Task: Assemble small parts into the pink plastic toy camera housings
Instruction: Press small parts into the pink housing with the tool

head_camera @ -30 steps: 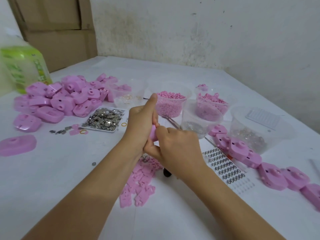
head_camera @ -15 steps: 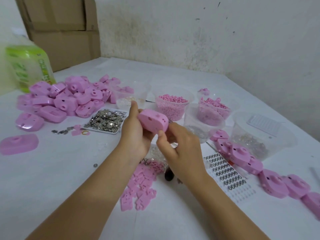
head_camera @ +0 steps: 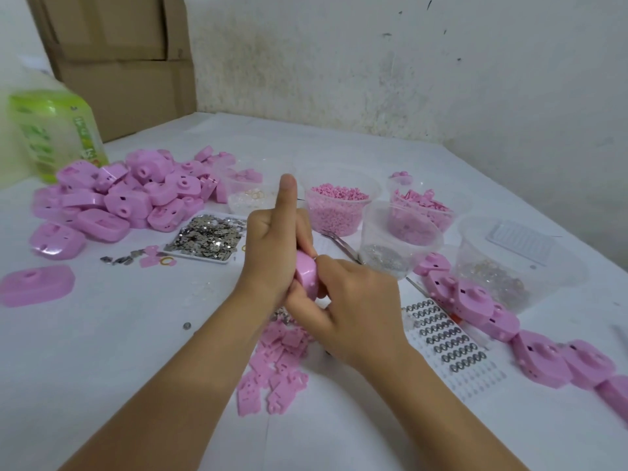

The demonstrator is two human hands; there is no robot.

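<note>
Two hands meet over the middle of a white desk (head_camera: pixel 102 368), both holding one pink housing (head_camera: pixel 307 277) on edge just above the surface. The left hand (head_camera: pixel 272 253) grips its left side with curled fingers, thumb pointing straight up. The right hand (head_camera: pixel 353 300) grips its right side, fingers curled round the rim; the fingertips are hidden. Flat pink plates (head_camera: pixel 278 365) lie scattered under the hands. A pile (head_camera: pixel 112 198) of pink housings sits at far left, with a tray (head_camera: pixel 204 257) of metal bits beside it. Clear tubs (head_camera: pixel 401 229) of small parts stand behind the hands, tweezers (head_camera: pixel 339 244) near them. A row (head_camera: pixel 475 300) of housings runs along the right.
</note>
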